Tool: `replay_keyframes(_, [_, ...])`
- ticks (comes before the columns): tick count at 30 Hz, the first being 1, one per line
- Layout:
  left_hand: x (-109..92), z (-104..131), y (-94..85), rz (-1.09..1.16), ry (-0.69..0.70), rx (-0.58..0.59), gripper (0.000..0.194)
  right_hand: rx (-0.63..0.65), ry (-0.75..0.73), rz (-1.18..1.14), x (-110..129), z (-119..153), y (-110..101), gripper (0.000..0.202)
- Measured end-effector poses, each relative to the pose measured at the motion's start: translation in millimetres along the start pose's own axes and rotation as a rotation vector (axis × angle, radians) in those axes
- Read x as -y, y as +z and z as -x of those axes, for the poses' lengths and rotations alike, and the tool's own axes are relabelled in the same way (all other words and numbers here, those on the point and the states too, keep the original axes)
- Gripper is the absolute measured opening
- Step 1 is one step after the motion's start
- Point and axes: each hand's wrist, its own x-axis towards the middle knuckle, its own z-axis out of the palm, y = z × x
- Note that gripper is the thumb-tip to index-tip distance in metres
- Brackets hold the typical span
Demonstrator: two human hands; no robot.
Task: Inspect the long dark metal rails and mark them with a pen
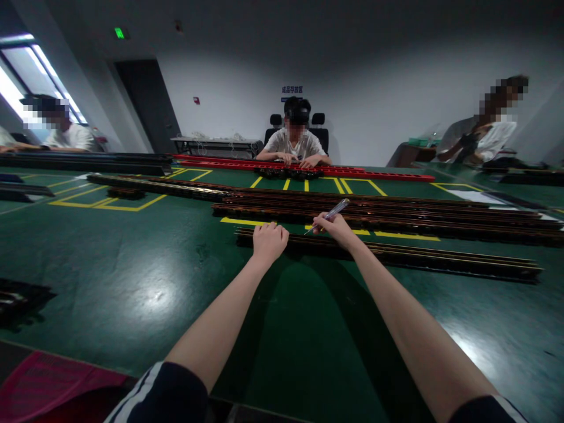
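Observation:
A long dark strip with thin raised edges (440,259) lies across the green table in front of me. My left hand (270,242) rests on its left part, fingers curled over it. My right hand (332,228) grips a screwdriver-like tool with a clear handle (337,209), its thin tip slanting down to the left, close to the strip between my hands. Whether the tip touches the strip cannot be made out. Just beyond lies a bundle of similar dark brown strips (396,214).
Yellow tape lines (408,235) mark the green table (110,252). Red strips (379,174) lie near a person (294,144) seated opposite. Other people sit at far left and right. Dark strips (88,161) are at the left, with a dark piece (22,299) nearer. A pink chair (53,382) stands lower left.

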Motion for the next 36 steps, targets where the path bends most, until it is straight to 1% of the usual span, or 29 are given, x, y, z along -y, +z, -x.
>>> replay_keyframes(9, [0.2,-0.6,-1.3,0.037,-0.003,0.026,0.047,-0.035,-0.004,-0.054,-5.9,-2.4,-0.9,0.026])
replay_keyframes(15, [0.3,-0.5,-0.3,0.044,-0.004,0.023,0.047,-0.119,0.026,-0.074,-5.6,-2.3,0.5,0.023])
replay_keyframes(17, [0.4,-0.2,0.7,0.035,0.000,0.006,0.046,-0.137,0.032,-0.077,-6.1,-2.5,-0.2,0.023])
replay_keyframes(22, [0.9,-0.1,3.6,-0.012,0.008,-0.047,0.045,-0.116,0.022,-0.072,-6.3,-2.1,-1.8,0.023])
replay_keyframes(30, [2.3,-1.2,1.8,0.028,-0.009,-0.003,0.045,-0.095,0.012,-0.033,-5.7,-1.3,-1.9,0.023])
replay_keyframes(36, [3.1,-3.3,1.8,0.040,-0.034,0.005,0.044,-0.103,-0.021,0.038,-6.7,-3.6,0.3,0.023])
